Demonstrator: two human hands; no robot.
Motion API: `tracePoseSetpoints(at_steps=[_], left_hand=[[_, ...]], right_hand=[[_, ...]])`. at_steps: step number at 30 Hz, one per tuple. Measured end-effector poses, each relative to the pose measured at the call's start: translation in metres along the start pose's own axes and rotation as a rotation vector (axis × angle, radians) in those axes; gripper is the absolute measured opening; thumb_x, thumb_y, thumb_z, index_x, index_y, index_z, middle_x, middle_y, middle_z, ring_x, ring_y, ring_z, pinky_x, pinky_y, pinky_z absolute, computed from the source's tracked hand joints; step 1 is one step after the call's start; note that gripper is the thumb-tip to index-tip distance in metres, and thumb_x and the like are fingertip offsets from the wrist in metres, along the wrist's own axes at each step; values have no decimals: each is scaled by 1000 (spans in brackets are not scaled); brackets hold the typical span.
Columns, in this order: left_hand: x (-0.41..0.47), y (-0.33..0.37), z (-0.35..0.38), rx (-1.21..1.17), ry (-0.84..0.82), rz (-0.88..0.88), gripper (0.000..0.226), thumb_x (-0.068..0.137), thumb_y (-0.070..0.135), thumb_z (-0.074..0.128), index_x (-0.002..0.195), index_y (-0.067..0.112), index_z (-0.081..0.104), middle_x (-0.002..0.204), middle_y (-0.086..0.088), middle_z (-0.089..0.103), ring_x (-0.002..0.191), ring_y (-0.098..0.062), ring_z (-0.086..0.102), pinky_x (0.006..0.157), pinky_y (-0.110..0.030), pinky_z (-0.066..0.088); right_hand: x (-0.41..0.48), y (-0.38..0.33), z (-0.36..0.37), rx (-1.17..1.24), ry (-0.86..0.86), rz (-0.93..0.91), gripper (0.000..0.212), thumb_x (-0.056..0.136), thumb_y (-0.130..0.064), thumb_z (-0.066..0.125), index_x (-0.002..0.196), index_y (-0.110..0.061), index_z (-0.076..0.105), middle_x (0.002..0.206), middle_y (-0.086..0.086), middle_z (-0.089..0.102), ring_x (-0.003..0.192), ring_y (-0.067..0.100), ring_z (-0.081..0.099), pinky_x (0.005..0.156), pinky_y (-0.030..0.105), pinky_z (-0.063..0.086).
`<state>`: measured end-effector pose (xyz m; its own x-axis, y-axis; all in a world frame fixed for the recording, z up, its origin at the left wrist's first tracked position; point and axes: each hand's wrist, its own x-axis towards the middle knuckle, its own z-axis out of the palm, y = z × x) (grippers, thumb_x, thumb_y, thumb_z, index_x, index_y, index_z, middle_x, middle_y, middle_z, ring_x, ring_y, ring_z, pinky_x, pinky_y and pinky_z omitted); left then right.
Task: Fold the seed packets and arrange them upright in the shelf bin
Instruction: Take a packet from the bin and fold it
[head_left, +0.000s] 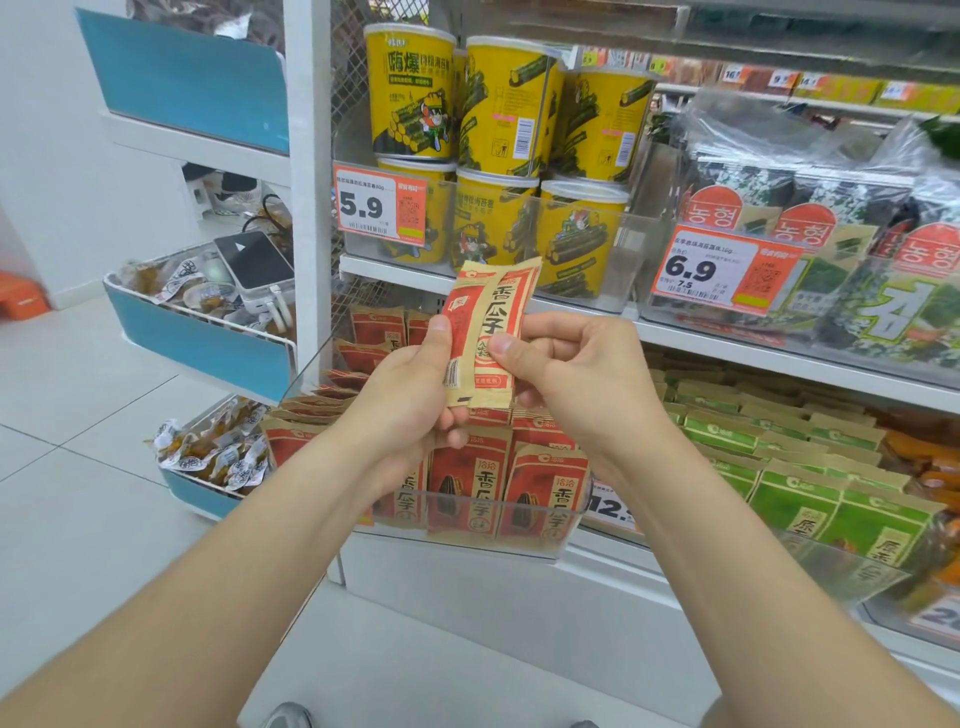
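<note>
The fold was in hand: the seed packet (488, 332) stood upright, one side creased over its front, the left hand (405, 400) clamped on its left edge and the right hand (582, 379) pinching its right edge, thumbs in front. Next, seemingly, it needed lowering into the clear shelf bin (569, 540) just below the hands, among the standing packets (467, 483), without the crease springing open. Yellow tubs (509, 104) sat above the hands, green packets (789, 499) to their right, pale floor tiles (78, 493) to their left.
</note>
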<state>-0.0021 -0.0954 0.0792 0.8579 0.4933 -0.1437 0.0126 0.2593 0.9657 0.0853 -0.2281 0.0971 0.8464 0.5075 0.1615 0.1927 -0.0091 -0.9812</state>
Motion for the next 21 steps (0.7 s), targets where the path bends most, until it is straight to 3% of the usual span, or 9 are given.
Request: tracePoseSetpoints(at_steps=[5, 8, 11, 14, 18, 21], left_hand=[[0, -3, -3, 145, -16, 71, 49, 113, 56, 35, 122, 21, 67, 90, -4, 81, 60, -13, 62, 59, -33, 59], [3, -3, -12, 552, 43, 277, 37, 111, 54, 43, 134, 26, 49, 104, 4, 77, 80, -10, 75, 71, -41, 67], [4, -4, -19, 825, 27, 475, 52, 100, 62, 61, 144, 38, 47, 104, 21, 72, 85, 0, 73, 77, -32, 60], [2, -3, -18, 846, -18, 510, 53, 94, 59, 72, 141, 48, 50, 100, 24, 73, 78, 3, 73, 75, -26, 56], [4, -5, -18, 824, -82, 478, 40, 95, 55, 74, 131, 49, 58, 102, 22, 78, 85, 2, 75, 86, -37, 63], [2, -2, -21, 734, -172, 386, 40, 98, 47, 74, 136, 44, 63, 103, 14, 81, 91, -9, 78, 84, -42, 66]], right_hand=[[-6, -7, -6, -2, -117, 96, 15, 97, -13, 78, 111, -6, 79, 92, 8, 83, 85, 26, 82, 72, 36, 67], [-6, -8, -8, -130, -75, 56, 7, 96, -13, 80, 103, -13, 81, 85, 0, 83, 77, 17, 81, 72, 38, 67], [-2, -4, -9, -452, 6, -120, 14, 95, -18, 80, 91, -31, 82, 70, -16, 77, 64, -1, 71, 61, 19, 54], [-3, -2, -7, -546, 27, -200, 18, 97, -16, 75, 94, -30, 84, 69, -16, 75, 65, -1, 66, 54, 9, 44], [-4, -2, -4, -603, 47, -242, 13, 96, -19, 74, 95, -25, 85, 64, -9, 75, 59, 4, 67, 58, 18, 51], [-5, -1, -3, -587, 63, -258, 11, 94, -23, 75, 90, -26, 84, 60, -11, 73, 59, 7, 71, 63, 23, 56]])
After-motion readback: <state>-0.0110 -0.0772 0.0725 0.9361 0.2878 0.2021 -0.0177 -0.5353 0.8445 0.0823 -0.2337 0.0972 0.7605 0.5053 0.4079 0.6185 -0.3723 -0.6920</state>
